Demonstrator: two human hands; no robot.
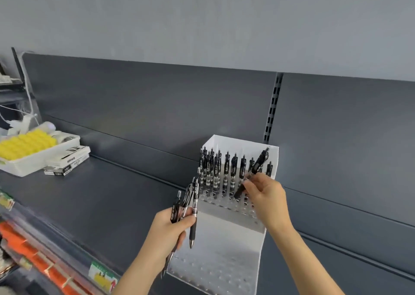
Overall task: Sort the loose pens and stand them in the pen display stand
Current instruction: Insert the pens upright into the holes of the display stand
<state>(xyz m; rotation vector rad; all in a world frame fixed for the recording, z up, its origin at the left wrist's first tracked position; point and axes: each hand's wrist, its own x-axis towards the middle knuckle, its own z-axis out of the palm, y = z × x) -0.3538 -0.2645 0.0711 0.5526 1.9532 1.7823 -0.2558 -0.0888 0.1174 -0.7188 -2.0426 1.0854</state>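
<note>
A person's left hand (167,227) grips a bunch of black pens (187,197), fingers curled round them; the right hand (268,201) pinches one tilted pen (258,161) over the white pen stand (233,225), back rows filled, near the shelf's (89,200) front edge.

Clutched a bunch of black pens (194,196) in the left grip (170,227), tips down, at the left edge of the white pen stand (238,225). Pinched one tilted pen (258,162) in the right grip (267,198) over back rows filled with upright pens (224,173). Worked on a dark grey shelf (89,205), a white tray (33,167) well apart at far left.
</note>
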